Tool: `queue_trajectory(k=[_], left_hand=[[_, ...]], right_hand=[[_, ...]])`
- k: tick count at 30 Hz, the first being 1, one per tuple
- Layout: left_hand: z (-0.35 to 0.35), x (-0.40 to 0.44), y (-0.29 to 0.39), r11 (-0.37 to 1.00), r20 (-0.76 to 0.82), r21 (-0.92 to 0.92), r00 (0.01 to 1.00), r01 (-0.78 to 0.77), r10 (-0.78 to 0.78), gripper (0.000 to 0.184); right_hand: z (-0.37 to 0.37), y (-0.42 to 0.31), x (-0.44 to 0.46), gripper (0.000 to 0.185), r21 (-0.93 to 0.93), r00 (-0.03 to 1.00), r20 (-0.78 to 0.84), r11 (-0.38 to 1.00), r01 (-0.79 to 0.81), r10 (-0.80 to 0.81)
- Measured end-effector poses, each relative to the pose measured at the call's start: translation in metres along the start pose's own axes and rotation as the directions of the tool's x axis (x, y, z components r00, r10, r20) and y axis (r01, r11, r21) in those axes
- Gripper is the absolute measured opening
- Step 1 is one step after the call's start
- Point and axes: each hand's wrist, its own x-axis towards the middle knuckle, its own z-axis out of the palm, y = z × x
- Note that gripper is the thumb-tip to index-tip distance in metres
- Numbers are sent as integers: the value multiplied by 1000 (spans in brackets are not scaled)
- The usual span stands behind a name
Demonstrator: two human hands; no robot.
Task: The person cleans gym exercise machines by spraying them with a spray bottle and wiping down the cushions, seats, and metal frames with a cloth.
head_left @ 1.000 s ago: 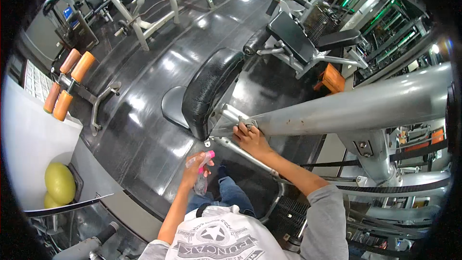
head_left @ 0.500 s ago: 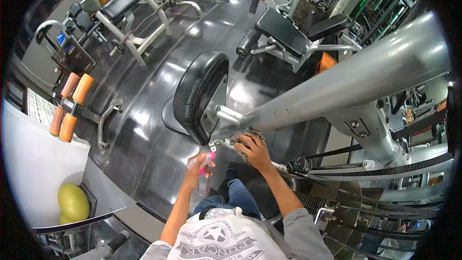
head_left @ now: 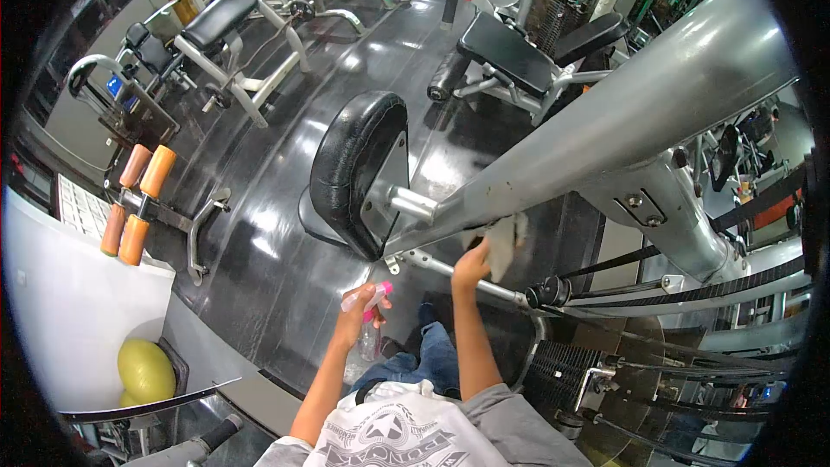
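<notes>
My left hand (head_left: 353, 316) is wrapped round a clear spray bottle (head_left: 369, 342) with a pink and white spray head, held low in front of my body. A greyish cloth (head_left: 503, 244) hangs from my right hand (head_left: 471, 266), whose fingers are closed on it just under a thick grey metal beam (head_left: 553, 164). Left of the beam's lower end is a black padded backrest (head_left: 350, 173), its cover creased and shiny. A thinner silver bar (head_left: 441, 266) runs below the beam, near my right hand.
A black padded bench (head_left: 506, 52) stands beyond the beam. Orange foam rollers (head_left: 156, 171) are at the left, above a white partition (head_left: 78, 311) and a green ball (head_left: 145, 370). Black straps (head_left: 674, 298) and a weight stack (head_left: 553, 372) are at the right.
My right hand has moved from the beam's lower end to the right, with the cloth now hanging below the beam. My left hand still holds the bottle. The view has shifted.
</notes>
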Motion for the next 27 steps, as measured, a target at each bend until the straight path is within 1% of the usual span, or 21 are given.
queue_trajectory(k=[1,2,3,4,6,7,8,9,10,11,13,14,16,18,21,22,23,24,25,26,27], left_hand=[[0,-2,0,1000,-2,1,1000,-2,2,43],[0,-3,0,1000,-6,5,1000,4,-4,44],[1,-3,0,1000,-9,7,1000,10,-10,44],[2,-4,0,1000,-10,6,1000,10,-10,44],[2,-4,0,999,-9,-19,1000,26,-26,44],[1,-1,2,1000,-9,-19,1000,18,-18,44],[1,0,3,1000,-11,-9,1000,24,-24,45],[1,0,4,999,-16,-2,999,34,-34,45],[3,-2,6,999,-22,-8,999,34,-35,45],[5,0,10,1000,-43,-8,999,5,-6,46],[12,5,18,1000,-76,-8,997,-15,15,46],[18,8,23,1000,-77,-13,997,-18,17,46],[29,14,30,998,-90,-12,994,-56,55,53],[38,20,36,994,-77,-12,991,-111,110,51],[53,29,45,985,-63,-27,984,-172,170,49],[59,31,45,984,-64,-46,984,-170,167,50],[64,33,44,983,-69,-51,983,-174,171,50],[69,35,42,980,-69,-68,981,-186,182,51],[72,36,42,976,-71,-83,978,-201,195,52],[74,35,42,974,-80,-85,976,-208,201,52],[76,34,43,973,-84,-83,974,-216,209,52]], right_hand=[[9,0,-6,37,2,1000,2,1000,1,-1],[17,-5,-13,38,334,974,60,915,-228,220],[23,-6,-17,39,602,898,188,676,-425,397],[26,3,-18,39,602,899,189,676,-425,396],[28,21,-15,40,402,833,426,750,-525,354],[8,12,-1,38,365,703,571,636,-680,423],[8,22,14,38,367,705,574,639,-676,417],[17,46,27,39,340,767,533,739,-581,358],[7,31,37,39,303,819,495,826,-476,290],[-10,19,44,41,385,853,441,800,-460,278],[-83,-79,65,45,537,911,328,744,-398,251],[-89,-87,66,45,536,912,329,747,-394,245],[-96,-92,63,50,695,930,226,622,-362,288],[-79,-77,46,53,666,925,169,652,-362,340],[-56,-33,24,41,570,947,211,756,-322,244],[-43,3,15,40,515,954,296,835,-192,37],[-37,22,14,47,473,908,387,880,-43,-163],[-44,21,22,47,474,905,390,879,-38,-171],[-57,12,34,43,468,863,300,851,240,-408],[-68,-2,43,40,436,752,214,750,498,-623],[-70,-20,50,43,638,830,84,670,379,-551]])
